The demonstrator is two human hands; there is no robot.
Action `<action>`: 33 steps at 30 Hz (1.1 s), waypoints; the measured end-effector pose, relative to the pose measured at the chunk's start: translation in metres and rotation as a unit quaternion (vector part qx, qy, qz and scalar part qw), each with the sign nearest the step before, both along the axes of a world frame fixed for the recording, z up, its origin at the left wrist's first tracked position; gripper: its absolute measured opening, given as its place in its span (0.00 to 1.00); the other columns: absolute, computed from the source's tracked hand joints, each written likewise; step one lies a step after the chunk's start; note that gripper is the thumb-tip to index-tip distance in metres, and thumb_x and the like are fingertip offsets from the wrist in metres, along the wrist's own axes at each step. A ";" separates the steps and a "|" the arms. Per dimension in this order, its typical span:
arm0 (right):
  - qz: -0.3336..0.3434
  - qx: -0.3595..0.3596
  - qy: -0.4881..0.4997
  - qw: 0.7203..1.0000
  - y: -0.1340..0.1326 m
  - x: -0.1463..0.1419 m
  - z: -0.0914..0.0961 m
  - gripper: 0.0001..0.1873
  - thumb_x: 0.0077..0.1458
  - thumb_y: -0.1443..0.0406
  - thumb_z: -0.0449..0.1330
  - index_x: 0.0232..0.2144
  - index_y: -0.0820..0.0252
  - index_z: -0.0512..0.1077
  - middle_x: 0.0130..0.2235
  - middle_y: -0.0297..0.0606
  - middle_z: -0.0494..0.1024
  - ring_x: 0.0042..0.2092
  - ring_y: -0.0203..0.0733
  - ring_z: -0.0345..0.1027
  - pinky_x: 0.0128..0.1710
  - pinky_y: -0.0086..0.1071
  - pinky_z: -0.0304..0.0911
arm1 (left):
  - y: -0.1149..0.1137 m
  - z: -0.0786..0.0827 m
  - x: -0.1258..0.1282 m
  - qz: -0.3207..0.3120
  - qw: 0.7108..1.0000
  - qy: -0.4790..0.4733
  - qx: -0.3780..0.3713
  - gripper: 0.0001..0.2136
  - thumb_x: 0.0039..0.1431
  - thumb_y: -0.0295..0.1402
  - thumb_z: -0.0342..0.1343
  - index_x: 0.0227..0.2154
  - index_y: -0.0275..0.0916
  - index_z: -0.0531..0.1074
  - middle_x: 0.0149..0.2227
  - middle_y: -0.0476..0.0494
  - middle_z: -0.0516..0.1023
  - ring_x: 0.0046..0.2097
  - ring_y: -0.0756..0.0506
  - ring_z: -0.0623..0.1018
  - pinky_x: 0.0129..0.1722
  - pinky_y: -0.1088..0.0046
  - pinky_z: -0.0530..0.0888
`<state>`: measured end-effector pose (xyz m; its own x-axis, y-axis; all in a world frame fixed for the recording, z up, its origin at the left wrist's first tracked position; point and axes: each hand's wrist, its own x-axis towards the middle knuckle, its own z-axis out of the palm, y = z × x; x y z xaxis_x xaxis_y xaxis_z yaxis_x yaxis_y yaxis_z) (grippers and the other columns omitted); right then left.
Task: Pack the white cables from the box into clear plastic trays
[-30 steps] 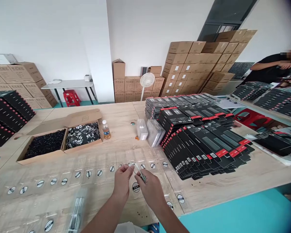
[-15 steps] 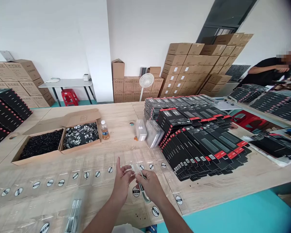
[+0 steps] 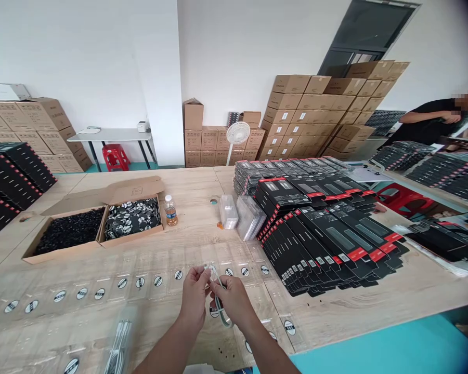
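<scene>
My left hand [image 3: 195, 298] and my right hand [image 3: 233, 301] are close together above the wooden table [image 3: 195, 228]. Both pinch a thin white cable [image 3: 219, 301], whose small connector [image 3: 210, 268] sticks up above the fingers. A loop of it hangs below my right hand. Under my hands lies a row of clear plastic sleeves, each with a round black-and-white sticker [image 3: 158, 281]. A bundled white cable in a clear bag [image 3: 119, 345] lies to the lower left of my left hand.
Stacks of black-and-red boxes [image 3: 327, 244] fill the table to the right. Ahead stand clear plastic cases [image 3: 228, 212], a water bottle [image 3: 171, 211] and open cardboard boxes [image 3: 101, 228]. A person [image 3: 432, 117] stands far right, beyond another table. Cartons line the back walls.
My left hand's fingers have closed from a spread, raised position onto the cable. My hands have drawn closer together, and the cable's loop now hangs between them.
</scene>
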<state>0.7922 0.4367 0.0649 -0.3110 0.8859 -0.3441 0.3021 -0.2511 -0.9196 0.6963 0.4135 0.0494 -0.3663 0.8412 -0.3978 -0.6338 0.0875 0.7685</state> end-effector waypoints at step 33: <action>0.072 0.317 -0.248 0.912 0.006 -0.001 -0.001 0.15 0.63 0.57 0.48 0.35 0.58 0.71 0.32 0.38 0.79 0.33 0.41 0.72 0.31 0.28 0.56 | 0.019 0.014 -0.018 0.019 0.997 -0.056 0.052 0.14 0.38 0.33 0.67 0.27 0.38 0.68 0.25 0.54 0.72 0.27 0.52 0.73 0.32 0.75 0.70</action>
